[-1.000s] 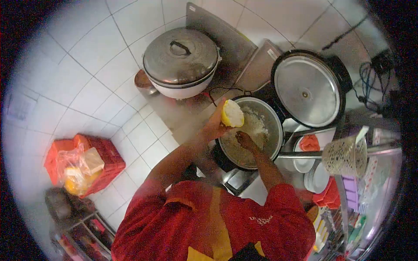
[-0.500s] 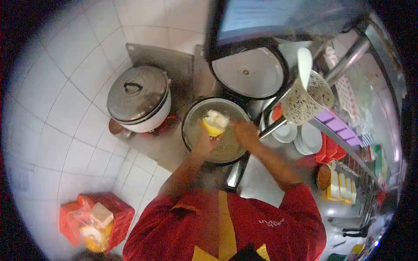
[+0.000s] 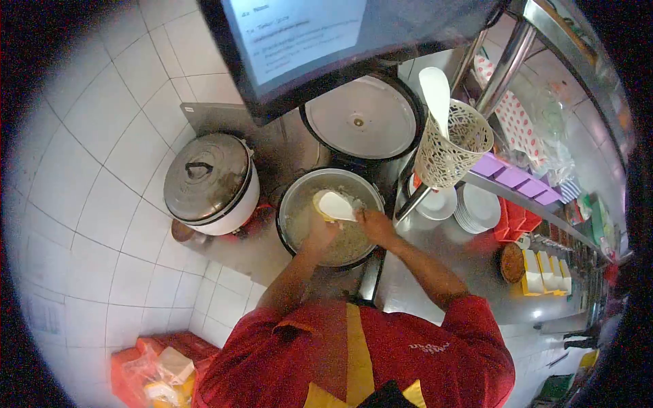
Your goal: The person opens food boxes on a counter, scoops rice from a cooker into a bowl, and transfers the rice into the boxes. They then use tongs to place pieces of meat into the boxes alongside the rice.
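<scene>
My left hand [image 3: 322,232] is closed around a small yellow container [image 3: 317,211], its fingers partly out of sight behind it. The container is over an open rice cooker [image 3: 283,234] that has pale rice [image 3: 348,246] in it. A white rice paddle [image 3: 335,205] lies across the container's top, its broad blade covering much of what is inside. Gripped at its handle end, the paddle extends from my right hand [image 3: 371,226], which is above the cooker's right rim.
A lidded white pot [image 3: 235,202] stands left of the cooker. Behind it is the raised lid [image 3: 350,115]. A screen [image 3: 326,47] overhangs the back. To the right are a lattice holder [image 3: 435,160] with another paddle [image 3: 435,95], stacked plates [image 3: 478,204] and yellow-white boxes [image 3: 534,275].
The paddle's blade now shows flat over the yellow container, where white rice was heaped on top. My right hand has come lower and closer to it. The camera view has shifted.
</scene>
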{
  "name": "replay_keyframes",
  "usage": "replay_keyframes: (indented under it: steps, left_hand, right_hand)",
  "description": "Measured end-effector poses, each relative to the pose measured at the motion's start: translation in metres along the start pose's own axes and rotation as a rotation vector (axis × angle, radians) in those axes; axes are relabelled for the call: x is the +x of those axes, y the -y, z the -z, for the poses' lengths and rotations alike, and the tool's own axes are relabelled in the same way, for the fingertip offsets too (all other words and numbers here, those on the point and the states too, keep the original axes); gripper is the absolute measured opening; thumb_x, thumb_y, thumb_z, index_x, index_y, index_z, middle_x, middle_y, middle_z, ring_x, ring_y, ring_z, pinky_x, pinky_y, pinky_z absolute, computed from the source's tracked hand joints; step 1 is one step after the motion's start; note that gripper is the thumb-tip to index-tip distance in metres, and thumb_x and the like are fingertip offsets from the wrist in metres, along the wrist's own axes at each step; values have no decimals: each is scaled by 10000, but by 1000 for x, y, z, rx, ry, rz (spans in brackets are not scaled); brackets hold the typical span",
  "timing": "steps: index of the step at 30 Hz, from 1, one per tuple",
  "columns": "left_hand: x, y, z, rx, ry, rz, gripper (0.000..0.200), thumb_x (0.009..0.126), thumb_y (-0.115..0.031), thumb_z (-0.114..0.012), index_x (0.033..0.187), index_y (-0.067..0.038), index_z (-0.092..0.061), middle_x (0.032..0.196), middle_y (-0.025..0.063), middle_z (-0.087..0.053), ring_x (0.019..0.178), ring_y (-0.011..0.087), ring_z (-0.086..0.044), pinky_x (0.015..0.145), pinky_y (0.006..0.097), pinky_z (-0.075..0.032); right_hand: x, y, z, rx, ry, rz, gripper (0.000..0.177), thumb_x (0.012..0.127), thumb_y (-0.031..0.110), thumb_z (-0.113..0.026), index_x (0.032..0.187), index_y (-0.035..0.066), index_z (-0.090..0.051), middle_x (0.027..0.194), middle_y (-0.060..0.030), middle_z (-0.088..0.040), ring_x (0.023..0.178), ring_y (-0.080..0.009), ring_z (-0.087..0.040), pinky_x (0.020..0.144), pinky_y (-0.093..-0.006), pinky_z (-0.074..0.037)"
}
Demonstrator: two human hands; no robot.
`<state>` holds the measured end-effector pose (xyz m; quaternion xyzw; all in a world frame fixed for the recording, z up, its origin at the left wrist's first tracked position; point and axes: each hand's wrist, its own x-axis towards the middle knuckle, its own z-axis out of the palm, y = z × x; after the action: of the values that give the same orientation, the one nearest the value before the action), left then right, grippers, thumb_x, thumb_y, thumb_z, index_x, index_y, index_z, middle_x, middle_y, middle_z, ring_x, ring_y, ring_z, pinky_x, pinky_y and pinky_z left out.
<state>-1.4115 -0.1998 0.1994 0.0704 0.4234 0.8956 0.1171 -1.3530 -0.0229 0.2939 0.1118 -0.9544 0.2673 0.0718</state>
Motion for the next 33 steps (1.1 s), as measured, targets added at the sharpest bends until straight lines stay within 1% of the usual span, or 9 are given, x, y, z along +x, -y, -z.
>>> replay_keyframes:
  steps: [4,7,11,14,16,19,25,31,33]
  left_hand:
    - [-7,-19,-38,-476,-84,151,433,962,-413,-363,1199,-89,-526,1135,62,-597,1048,185,-591,892,354,-489]
    - [-7,-20,-32,-118,3,27,435,967,-442,-349,1187,-115,-534,1119,60,-609,1010,181,-604,868,337,-502]
    - [-6,2,-18,-296,-99,1,444,964,-470,-343,1171,-132,-543,1104,56,-617,975,172,-614,825,340,-520]
    - [-12,9,11,-722,389,413,444,961,-472,-360,1160,-121,-544,1084,59,-627,964,178,-620,780,366,-535]
    - [-8,20,-4,-510,-324,210,464,958,-487,-354,1156,-113,-544,1064,53,-636,943,199,-629,735,387,-547]
    - [-10,9,9,-704,-82,206,450,868,-379,-588,1190,-75,-512,1162,73,-601,1012,247,-612,818,389,-535]
    - [2,30,9,-610,-194,142,425,955,-411,-417,1201,-83,-529,1123,50,-620,1039,247,-601,895,407,-499]
    - [16,47,36,-538,-78,63,354,946,-294,-476,1218,-71,-508,1202,56,-573,1058,237,-587,926,391,-479]
    - [8,40,39,-517,-98,67,347,940,-281,-489,1217,-72,-509,1203,59,-572,1067,241,-583,930,392,-479]
  right_hand:
    - [4,20,-18,-91,52,-142,538,982,358,-290,820,-33,-622,783,-267,-631,738,-449,-623,714,-529,-508]
    - [12,20,-32,-72,55,-228,553,992,327,-261,816,-66,-610,792,-271,-634,714,-469,-616,701,-533,-510]
    - [48,-55,-86,-173,153,-227,527,988,332,-272,898,-61,-611,811,-263,-641,700,-480,-616,693,-527,-517]
    - [38,-26,-46,-196,36,-172,520,984,332,-292,880,-56,-622,807,-258,-645,698,-466,-625,685,-525,-521]
    - [37,-11,-29,-158,-87,-124,514,980,329,-308,857,-51,-632,805,-254,-648,692,-454,-631,679,-525,-524]
    - [21,-4,-36,-216,151,-331,488,971,319,-339,835,-41,-639,769,-242,-650,674,-425,-641,667,-517,-532]
    - [3,31,-58,-238,54,-295,486,971,300,-359,762,-29,-650,705,-245,-636,674,-406,-649,666,-513,-537]
    - [26,-7,-93,-224,29,-236,362,962,224,-399,865,-39,-628,664,-215,-629,634,-374,-646,565,-482,-536]
    - [18,22,-83,-708,120,186,286,942,191,-427,931,-23,-616,669,-190,-627,622,-348,-651,536,-463,-533]
